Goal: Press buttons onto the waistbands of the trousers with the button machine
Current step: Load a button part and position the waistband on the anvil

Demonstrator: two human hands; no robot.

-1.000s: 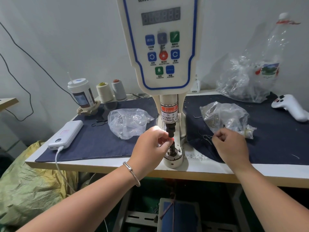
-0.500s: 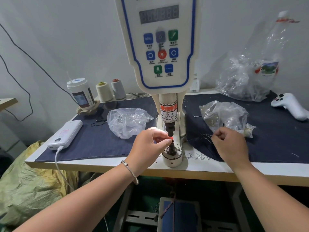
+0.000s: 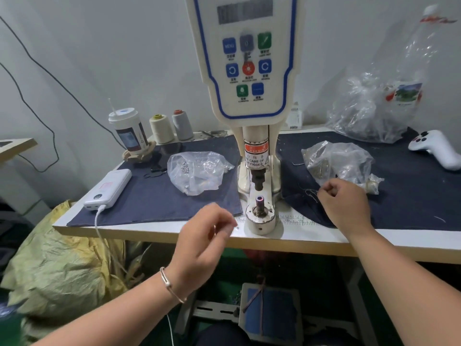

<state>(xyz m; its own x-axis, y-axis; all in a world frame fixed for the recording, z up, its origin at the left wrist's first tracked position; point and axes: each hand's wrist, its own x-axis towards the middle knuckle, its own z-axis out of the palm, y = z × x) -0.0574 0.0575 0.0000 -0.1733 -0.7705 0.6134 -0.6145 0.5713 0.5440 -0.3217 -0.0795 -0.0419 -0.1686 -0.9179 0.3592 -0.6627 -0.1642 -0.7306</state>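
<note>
The button machine (image 3: pixel 259 171) stands at the middle of the bench (image 3: pixel 299 236), and the gap between its black punch (image 3: pixel 258 182) and the lower die post (image 3: pixel 259 201) is unoccupied. Left of the machine, a clear bag (image 3: pixel 197 172) lies on the dark cloth; the cloth between bag and machine base is bare. Right of the machine, a second bag (image 3: pixel 336 161) blocks the near cloth, with the right hand (image 3: pixel 345 203) in front of it. The left hand (image 3: pixel 204 236), blurred, hangs before the machine's left, off the bench edge.
</note>
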